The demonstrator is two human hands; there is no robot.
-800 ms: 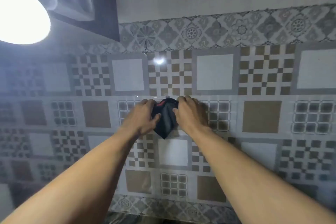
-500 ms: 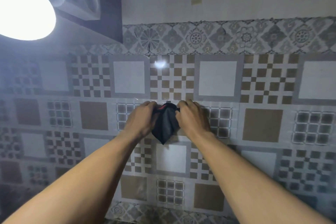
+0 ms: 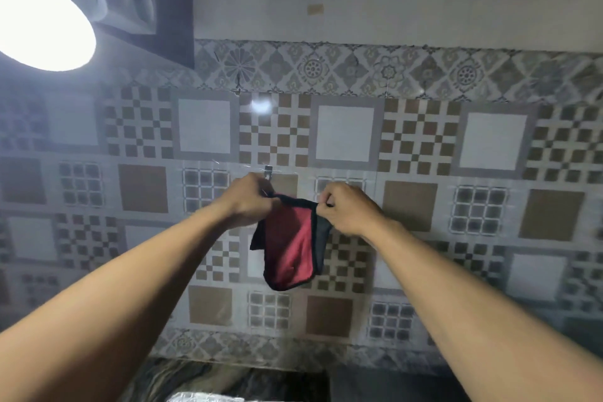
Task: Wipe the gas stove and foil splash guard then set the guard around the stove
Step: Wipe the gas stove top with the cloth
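I see the left hand [image 3: 249, 202] and right hand [image 3: 346, 210] each pinching a top corner of the red-black cloth [image 3: 288, 245], which hangs below the fingers against the patterned tile wall [image 3: 411, 206]. There is possibly foil [image 3: 204, 397] far beneath, and a lamp [image 3: 39, 23] up-left.

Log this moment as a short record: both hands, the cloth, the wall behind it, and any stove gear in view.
left hand: pinches the cloth's upper left corner
right hand: pinches the upper right corner
cloth: red with black edging, held spread, hanging down in front of the tiled wall
hook: small, on the wall just above the left hand; cannot tell if the cloth touches it
foil: crinkled silver strip at the bottom edge
stove: not in view
lamp: lit, upper left
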